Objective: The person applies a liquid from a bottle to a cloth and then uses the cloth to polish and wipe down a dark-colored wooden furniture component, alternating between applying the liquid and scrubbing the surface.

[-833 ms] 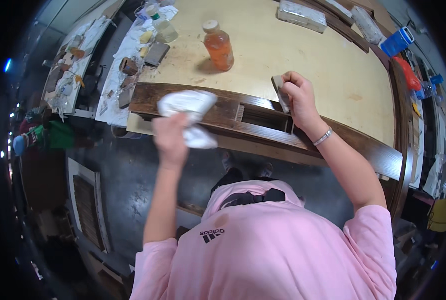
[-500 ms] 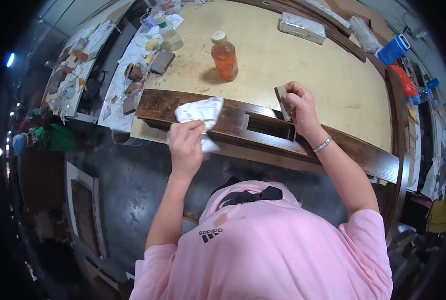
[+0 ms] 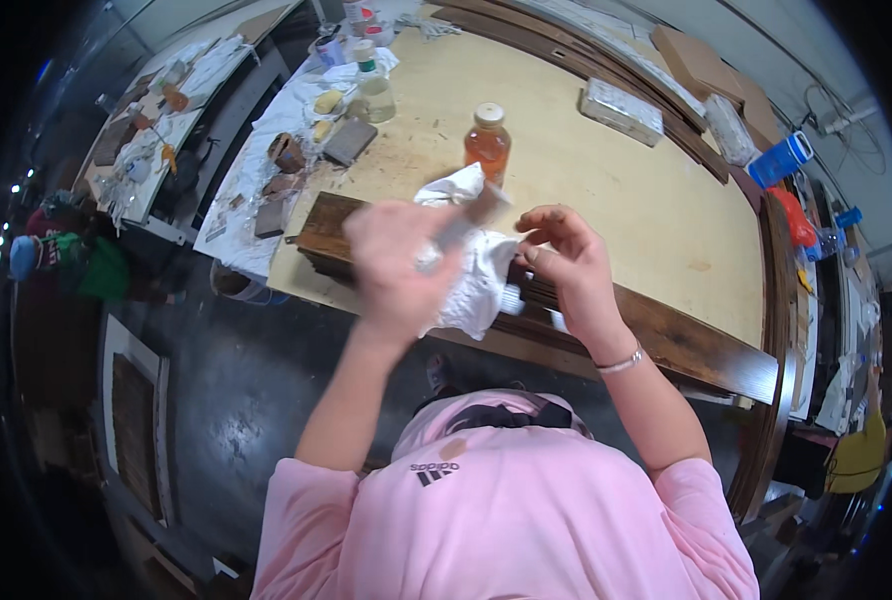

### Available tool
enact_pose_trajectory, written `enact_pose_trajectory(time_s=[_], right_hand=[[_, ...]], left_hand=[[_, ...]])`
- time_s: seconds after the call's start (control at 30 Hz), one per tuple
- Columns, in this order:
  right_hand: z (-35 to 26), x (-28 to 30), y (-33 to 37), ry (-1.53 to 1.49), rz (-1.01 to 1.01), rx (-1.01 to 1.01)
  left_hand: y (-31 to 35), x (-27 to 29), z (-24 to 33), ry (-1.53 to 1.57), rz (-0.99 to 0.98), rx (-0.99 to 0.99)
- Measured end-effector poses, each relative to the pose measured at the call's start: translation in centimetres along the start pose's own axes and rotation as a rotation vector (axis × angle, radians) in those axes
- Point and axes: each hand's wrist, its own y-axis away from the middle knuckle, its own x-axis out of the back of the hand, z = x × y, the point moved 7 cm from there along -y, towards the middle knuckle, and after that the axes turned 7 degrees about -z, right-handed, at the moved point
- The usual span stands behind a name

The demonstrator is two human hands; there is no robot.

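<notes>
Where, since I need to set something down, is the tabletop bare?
The tabletop has its largest bare patch between the orange bottle, wrapped block and dark beam; a smaller one separates that bottle from the clear bottle. It's crowded around the gray block at left, and over the beam, with left hand, right hand and white cloth.

The cloth (image 3: 481, 290) is matt and creased. The wood (image 3: 701, 336) is dark-stained, smooth and glossy toward its right end. The worktop (image 3: 606, 190) looks pale and matt; the bottle (image 3: 486, 148) is smooth and see-through. Upper right in the frame are matt cardboard (image 3: 691, 58), a blue plastic jug (image 3: 780, 160) and a shiny red plastic bag (image 3: 790, 218). The bracelet (image 3: 621, 363) is shiny metal.
</notes>
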Motion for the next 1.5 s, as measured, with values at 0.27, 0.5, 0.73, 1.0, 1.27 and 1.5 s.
enact_pose_trajectory(time_s=[0.27, 0.5, 0.73, 1.0, 1.27, 1.5], right_hand=[[-0.3, -6.7, -0.5, 1.127, -0.076, 0.157], [4.2, -10.6, -1.6, 1.049, -0.301, 0.417], [2.4, -7.5, -1.0, -0.122, -0.033, -0.285], [0.3, 6.4, 1.1, 1.236, 0.084, -0.007], [3.4, 6.7, 0.4, 1.297, -0.156, -0.342], [3.7, 7.0, 0.6, 1.327, -0.175, -0.342]], left_hand=[[10.0, 6.1, -28.5, -0.540, -0.115, 0.870], [8.4, 5.2, -30.4, -0.144, 0.173, 0.668], [4.7, -2.9, -3.4, 0.495, -0.311, 0.259], [3.8, -1.6, -5.0, 0.002, -0.301, 0.176], [7.0, 6.2, -19.8, -0.325, -0.149, 0.473], [7.2, -5.5, -7.0, -0.205, -0.372, 0.168]])
